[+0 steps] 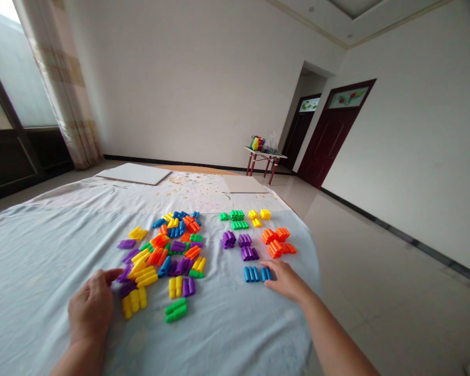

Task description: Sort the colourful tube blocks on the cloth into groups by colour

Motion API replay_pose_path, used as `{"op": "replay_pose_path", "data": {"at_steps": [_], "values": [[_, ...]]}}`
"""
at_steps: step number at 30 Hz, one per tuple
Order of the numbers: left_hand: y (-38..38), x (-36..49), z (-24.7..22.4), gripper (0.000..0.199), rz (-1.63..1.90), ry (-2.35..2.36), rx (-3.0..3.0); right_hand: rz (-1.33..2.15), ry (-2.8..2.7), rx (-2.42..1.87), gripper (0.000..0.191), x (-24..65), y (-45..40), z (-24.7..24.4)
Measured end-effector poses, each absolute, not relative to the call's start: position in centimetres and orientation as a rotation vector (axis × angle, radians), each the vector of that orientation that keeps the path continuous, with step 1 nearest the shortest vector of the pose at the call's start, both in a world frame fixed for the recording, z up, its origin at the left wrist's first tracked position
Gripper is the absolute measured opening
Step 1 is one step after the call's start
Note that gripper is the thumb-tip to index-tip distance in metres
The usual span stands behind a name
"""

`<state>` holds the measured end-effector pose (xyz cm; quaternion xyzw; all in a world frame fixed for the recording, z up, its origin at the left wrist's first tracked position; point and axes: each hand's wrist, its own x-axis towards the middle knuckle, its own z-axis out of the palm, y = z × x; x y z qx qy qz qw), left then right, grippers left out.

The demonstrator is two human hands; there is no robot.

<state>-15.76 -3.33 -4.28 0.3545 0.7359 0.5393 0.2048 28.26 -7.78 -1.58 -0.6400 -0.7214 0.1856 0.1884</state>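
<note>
My left hand (92, 303) is at the left edge of a mixed pile of ribbed plastic blocks. Its fingers are curled, with the tips against a purple plastic block (124, 274); part of the grip is hidden. Near the table's right side, my right hand (284, 279) has thumb and fingers around a blue plastic block (265, 274). Just left of it lies another blue block (251, 274). The pile mixes yellow blocks (146, 277), orange blocks (157, 256), purple, blue and green ones. A green block (176, 310) lies nearest me.
Sorted by colour on the right are green blocks (237, 215), yellow blocks (265, 214), purple blocks (244, 240) and orange blocks (276, 243). Two pale boards (135, 173) lie at the cloth-covered table's far side. A small table (264, 153) holding bags stands beyond.
</note>
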Motion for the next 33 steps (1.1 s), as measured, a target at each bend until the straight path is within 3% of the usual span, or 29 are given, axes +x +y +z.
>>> {"op": "replay_pose_path", "data": {"at_steps": [15,19,33], "values": [[-3.4,-16.2,-4.5,0.047,1.481,2.099,0.997,0.824,-2.007,-1.549,0.049,25.8,-11.9,-1.1],[-3.4,-16.0,-4.3,0.044,1.509,2.077,0.997,0.794,-1.998,-1.558,0.038,26.0,-11.8,-1.5],[-3.9,-15.3,-3.7,0.044,1.638,1.955,0.989,0.552,-1.906,-1.666,0.028,26.2,-7.7,-2.4]]}}
